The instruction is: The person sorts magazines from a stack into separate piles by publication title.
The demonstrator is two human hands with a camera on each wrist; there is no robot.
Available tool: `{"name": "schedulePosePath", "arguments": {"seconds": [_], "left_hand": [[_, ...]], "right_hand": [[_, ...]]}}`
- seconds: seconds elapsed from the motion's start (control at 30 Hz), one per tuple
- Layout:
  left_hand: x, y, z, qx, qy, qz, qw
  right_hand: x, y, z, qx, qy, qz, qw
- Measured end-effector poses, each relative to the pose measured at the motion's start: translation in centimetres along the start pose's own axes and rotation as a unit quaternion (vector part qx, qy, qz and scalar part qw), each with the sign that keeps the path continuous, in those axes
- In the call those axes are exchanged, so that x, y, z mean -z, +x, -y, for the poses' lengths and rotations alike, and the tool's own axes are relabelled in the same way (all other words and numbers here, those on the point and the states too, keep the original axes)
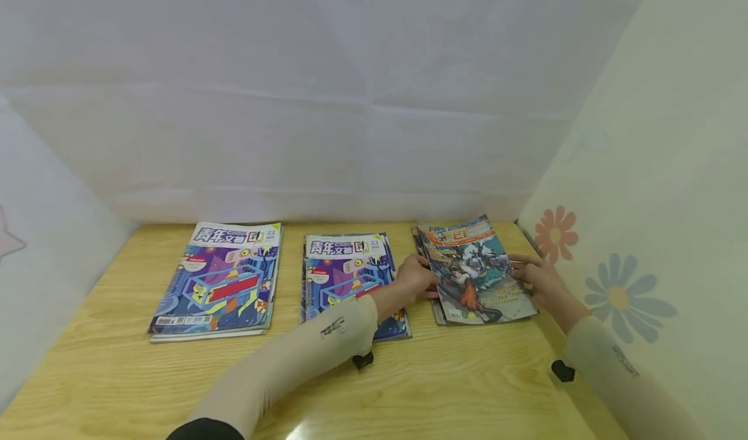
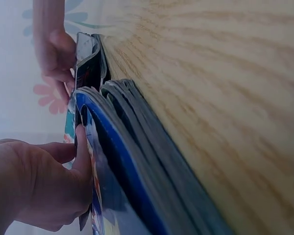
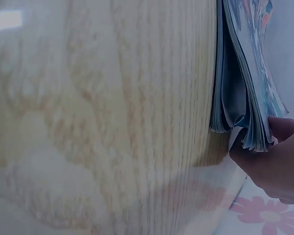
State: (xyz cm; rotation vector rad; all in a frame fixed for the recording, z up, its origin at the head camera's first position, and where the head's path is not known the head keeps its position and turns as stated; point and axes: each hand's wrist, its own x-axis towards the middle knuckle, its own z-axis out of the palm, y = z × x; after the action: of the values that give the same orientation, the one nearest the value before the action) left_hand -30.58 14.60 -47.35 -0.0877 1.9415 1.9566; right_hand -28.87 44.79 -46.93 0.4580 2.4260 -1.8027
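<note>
On the right of the table, a magazine (image 1: 474,265) with a teal, illustrated cover and an orange title lies tilted over other magazines. My left hand (image 1: 412,278) pinches its left edge between thumb and fingers. At its right edge my right hand (image 1: 539,280) grips it, thumb on top and fingers beneath. The right wrist view shows pages (image 3: 255,117) raised between that thumb and fingers, with a gap above the magazine underneath. Beside my left wrist sits a middle stack with a purple-blue cover (image 1: 345,268), partly covered by my left sleeve.
A second stack with the same purple-blue cover (image 1: 224,278) lies on the left of the wooden table (image 1: 450,388). A white sheet (image 1: 362,102) stands behind the table. On the right rises a panel with flower prints (image 1: 619,297), close to my right arm.
</note>
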Motion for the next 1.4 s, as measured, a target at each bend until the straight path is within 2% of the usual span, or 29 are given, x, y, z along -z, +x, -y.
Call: {"name": "schedulePosePath", "arguments": {"seconds": [0.2, 0.37, 0.47, 0.53, 0.6, 0.7, 0.77, 0.83, 0.9, 0.97, 1.17, 1.27, 1.4], "left_hand": [[0.0, 0.0, 0.0, -0.01, 0.032, -0.019, 0.9993], [0.2, 0.0, -0.2, -0.005, 0.057, -0.017, 0.9982], [0.7, -0.3, -0.5, 0.0, 0.063, -0.006, 0.998], [1.2, -0.6, -0.7, -0.008, 0.064, 0.008, 0.9979], [1.7, -0.9, -0.9, -0.02, 0.06, 0.026, 0.9976], [2.5, -1.7, -1.0, -0.059, 0.101, 0.052, 0.9918], [3.2, -2.4, -1.0, -0.089, 0.138, 0.062, 0.9844], [3.9, -3.3, -1.0, -0.121, 0.183, 0.067, 0.9734], [4.8, -4.3, -1.0, -0.143, 0.201, 0.073, 0.9664], [5.9, -5.2, -0.9, -0.154, 0.207, 0.08, 0.9628], [9.3, -7.2, 0.0, -0.143, 0.186, 0.104, 0.9666], [10.8, -8.1, 0.2, -0.14, 0.18, 0.096, 0.969], [12.6, -9.4, 0.4, -0.141, 0.168, 0.078, 0.9726]], "right_hand": [[-0.1, 0.1, -0.1, -0.004, -0.013, -0.006, 0.9999], [-0.1, -0.2, 0.2, 0.014, -0.067, 0.005, 0.9976], [-0.3, -0.6, 0.9, 0.044, -0.11, 0.011, 0.9929], [-0.6, -0.9, 1.4, 0.059, -0.129, 0.008, 0.9898], [-0.9, -1.3, 2.0, 0.067, -0.139, 0.003, 0.9881], [-1.6, -2.2, 3.1, 0.061, -0.133, -0.003, 0.9892], [-2.4, -3.0, 3.9, 0.068, -0.129, -0.004, 0.9893], [-3.4, -3.9, 4.8, 0.079, -0.121, -0.001, 0.9895], [-4.4, -4.7, 5.5, 0.096, -0.116, 0.007, 0.9886], [-5.5, -5.2, 6.2, 0.114, -0.106, 0.017, 0.9877], [-8.4, -6.2, 7.4, 0.14, -0.092, 0.062, 0.9839], [-9.7, -6.4, 7.6, 0.146, -0.099, 0.082, 0.981], [-11.6, -6.9, 7.4, 0.123, -0.103, 0.114, 0.9804]]}}
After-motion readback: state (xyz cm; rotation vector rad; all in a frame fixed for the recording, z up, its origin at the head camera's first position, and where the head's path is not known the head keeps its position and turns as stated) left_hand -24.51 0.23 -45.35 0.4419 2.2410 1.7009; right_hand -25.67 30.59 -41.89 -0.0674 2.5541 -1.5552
